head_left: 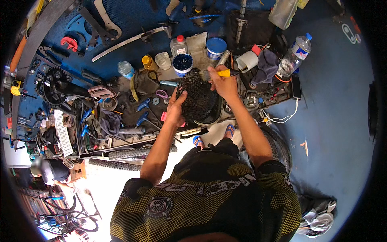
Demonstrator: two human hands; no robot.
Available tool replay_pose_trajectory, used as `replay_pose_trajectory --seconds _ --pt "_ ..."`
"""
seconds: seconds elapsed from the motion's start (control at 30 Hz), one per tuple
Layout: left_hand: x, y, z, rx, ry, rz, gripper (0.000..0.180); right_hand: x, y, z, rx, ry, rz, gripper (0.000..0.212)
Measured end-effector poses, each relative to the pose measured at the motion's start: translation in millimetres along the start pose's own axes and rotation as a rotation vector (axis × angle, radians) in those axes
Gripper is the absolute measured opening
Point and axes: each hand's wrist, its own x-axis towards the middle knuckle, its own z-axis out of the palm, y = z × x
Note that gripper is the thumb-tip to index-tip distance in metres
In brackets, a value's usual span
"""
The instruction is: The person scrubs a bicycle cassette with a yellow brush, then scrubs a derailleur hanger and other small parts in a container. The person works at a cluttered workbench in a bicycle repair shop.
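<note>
My left hand point(176, 108) grips the left side of a dark, toothed bicycle cassette point(194, 97), tilted above the bench. In my right hand point(225, 85) is a paintbrush with a yellow handle point(223, 73); its bristles touch or nearly touch the cassette's upper right edge. Below the cassette sits a dark basin point(209, 121), mostly hidden by it. Just beyond stands an open white-and-blue tub point(182, 71) with dark contents. A pink object point(164, 116) shows beside my left hand.
A blue-lidded tub point(216, 45), a clear water bottle point(296, 56) and a phone point(296, 87) on a white cable stand to the right. Blue-handled hex wrenches point(142, 105) and a crankset point(56, 82) lie left. Another person point(56, 171) is at the lower left, near bicycles.
</note>
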Motion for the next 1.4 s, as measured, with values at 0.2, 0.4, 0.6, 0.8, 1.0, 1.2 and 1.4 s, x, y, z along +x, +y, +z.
replay_pose_trajectory --seconds 0.2,0.4,0.6,0.8,1.0,1.2,1.4 --pt "6 8 -7 -0.138 -0.033 0.108 0.038 -16 39 -20 0.046 0.095 0.216 0.039" --pt "4 5 -23 -0.137 0.077 0.094 0.042 -27 0 -6 0.065 0.02 0.071 0.035" --pt "11 3 -25 -0.197 -0.071 0.09 0.044 -30 25 -23 0.002 0.033 0.138 0.038" --pt "7 -4 -29 -0.266 -0.008 0.105 0.042 -41 -4 -2 0.139 -0.035 0.018 0.035" --pt "12 12 -41 -0.269 -0.056 0.099 0.038 -53 42 -25 -0.029 -0.046 0.006 0.042" --pt "10 -8 -41 -0.243 -0.127 0.05 0.044 -12 -10 -21 -0.191 -0.134 -0.419 0.025" --pt "11 3 -40 -0.395 -0.018 0.06 0.038 -59 20 -28 -0.289 -0.112 -0.53 0.019"
